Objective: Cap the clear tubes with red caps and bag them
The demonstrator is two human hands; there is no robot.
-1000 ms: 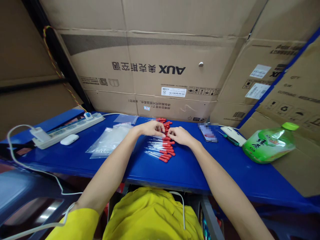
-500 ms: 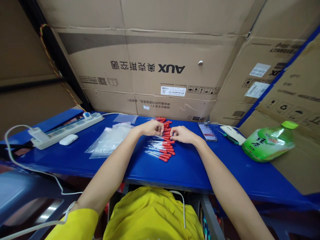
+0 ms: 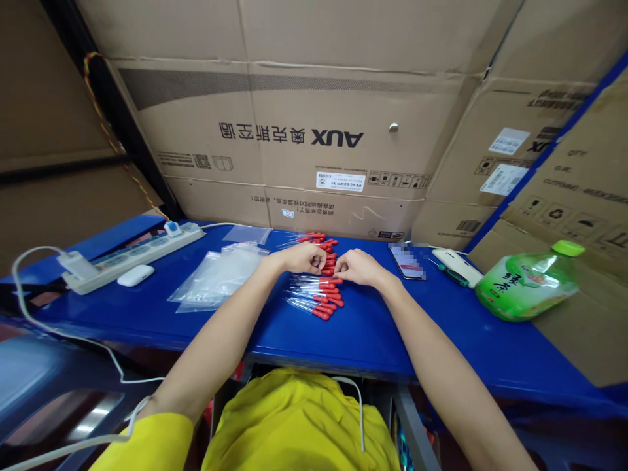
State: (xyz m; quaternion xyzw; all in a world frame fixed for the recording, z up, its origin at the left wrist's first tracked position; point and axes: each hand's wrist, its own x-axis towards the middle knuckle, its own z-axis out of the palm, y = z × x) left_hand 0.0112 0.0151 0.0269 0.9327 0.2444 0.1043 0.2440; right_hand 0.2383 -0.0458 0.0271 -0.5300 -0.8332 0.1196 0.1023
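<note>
A row of droppers [image 3: 328,284] with red rubber bulbs and clear thin stems lies on the blue table, bulbs to the right. Over the middle of the row is my left hand [image 3: 307,258], its fingers curled into a pinch and covering several stems. My right hand [image 3: 357,267] faces it at the bulb ends, thumb and fingertips pressed together against the red bulbs. What either pinch holds is hidden among the droppers. Left of the row, clear zip bags [image 3: 213,278] lie in a flat stack.
On the left are a power strip [image 3: 142,252] with a plug and a white case [image 3: 135,275]. A phone [image 3: 408,261], a green-handled screwdriver [image 3: 452,275], a white device [image 3: 456,265] and a green bottle [image 3: 527,282] are at right. Cardboard [image 3: 289,98] walls the back.
My left hand has come slightly nearer and to the right along the row, uncovering far droppers and their stems. My right hand has stayed about where it was, its pinch now lower at the bulbs.
</note>
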